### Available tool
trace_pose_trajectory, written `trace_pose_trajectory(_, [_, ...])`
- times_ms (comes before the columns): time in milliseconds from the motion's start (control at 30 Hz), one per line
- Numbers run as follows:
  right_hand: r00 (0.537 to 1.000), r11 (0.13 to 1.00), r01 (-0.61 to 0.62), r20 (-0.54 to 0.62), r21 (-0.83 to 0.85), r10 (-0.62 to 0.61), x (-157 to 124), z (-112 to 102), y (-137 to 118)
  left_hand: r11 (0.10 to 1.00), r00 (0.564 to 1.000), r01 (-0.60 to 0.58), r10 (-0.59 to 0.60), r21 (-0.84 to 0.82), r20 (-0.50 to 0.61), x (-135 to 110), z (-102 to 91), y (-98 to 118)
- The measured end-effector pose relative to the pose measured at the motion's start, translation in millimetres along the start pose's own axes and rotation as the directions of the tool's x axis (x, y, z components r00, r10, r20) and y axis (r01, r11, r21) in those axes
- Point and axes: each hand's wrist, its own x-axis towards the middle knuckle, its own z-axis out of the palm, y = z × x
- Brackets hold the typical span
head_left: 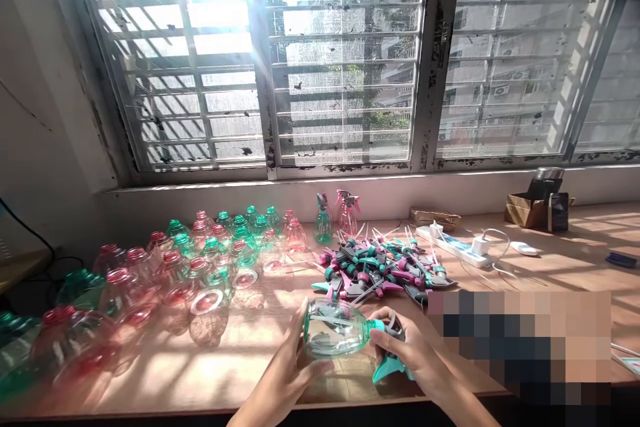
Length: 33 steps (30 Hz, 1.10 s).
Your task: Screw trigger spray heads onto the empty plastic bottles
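A clear green spray bottle [336,328] lies on its side in the air above the table's front part, its base to the left. My left hand [295,353] is wrapped round the base end. At the neck, my right hand [407,347] grips a grey and teal trigger spray head [389,368], whose teal collar meets the bottle's mouth. A thin tube shows inside the bottle. Whether the collar is screwed tight cannot be seen. Just beyond my hands lies a heap of loose trigger spray heads [370,263] in pink, teal and grey.
Several open green and pink bottles [173,273] stand on the left of the wooden table [165,373]. Two bottles with spray heads [323,220] stand by the wall. At the back right are a power strip [457,247], a cardboard box [525,209] and a phone [558,211].
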Motion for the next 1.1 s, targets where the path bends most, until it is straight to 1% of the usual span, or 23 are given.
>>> trace_pose_trajectory(100, [1.000, 1.000, 0.011, 0.025, -0.001, -0.011, 0, -1, 1, 0.997, 0.999, -0.019, 0.022, 0.074, -0.039, -3, 0.3, -1])
trace_pose_trajectory(267, [0.999, 1.000, 0.024, 0.032, 0.004, -0.025, 2, -1, 3, 0.981, 1.000, 0.006, -0.004, 0.194, -0.007, -5, -0.5, 7])
trace_pose_trajectory(367, [0.999, 1.000, 0.014, 0.044, -0.003, -0.014, 1, 0, 0, 0.969, 0.999, 0.019, -0.012, 0.247, -0.030, -5, -1.4, 11])
trace_pose_trajectory(500, [0.999, 1.000, 0.001, 0.048, 0.007, -0.001, 0, 1, -6, 0.959, 1.000, 0.012, -0.004, 0.285, -0.031, -4, -2.9, -2])
trace_pose_trajectory(633, [1.000, 1.000, 0.007, 0.029, 0.022, -0.008, 1, 1, -5, 0.954, 0.999, -0.009, 0.023, 0.299, -0.044, -4, -4.1, -16])
trace_pose_trajectory(700, [1.000, 0.999, 0.002, 0.022, 0.033, -0.003, 1, 1, -3, 0.957, 1.000, -0.017, 0.019, 0.291, -0.006, -4, -4.6, -15])
trace_pose_trajectory(767, [1.000, 0.999, 0.001, 0.007, 0.037, -0.002, 2, 1, -1, 0.968, 1.000, -0.008, 0.002, 0.252, 0.024, -4, -4.9, -10])
trace_pose_trajectory(900, [1.000, 0.999, -0.002, -0.019, 0.037, 0.002, 2, 3, -1, 0.981, 0.999, 0.030, -0.033, 0.189, 0.009, -3, -5.1, 1])
trace_pose_trajectory(1000, [0.999, 0.998, -0.033, -0.008, 0.055, 0.034, 0, 3, -6, 0.993, 0.999, -0.006, 0.001, 0.115, 0.042, -3, -4.1, -1])
trace_pose_trajectory(1100, [0.997, 0.995, -0.069, -0.008, 0.074, 0.070, -2, 3, -11, 0.996, 1.000, -0.017, 0.017, 0.092, 0.002, -5, -2.5, -9])
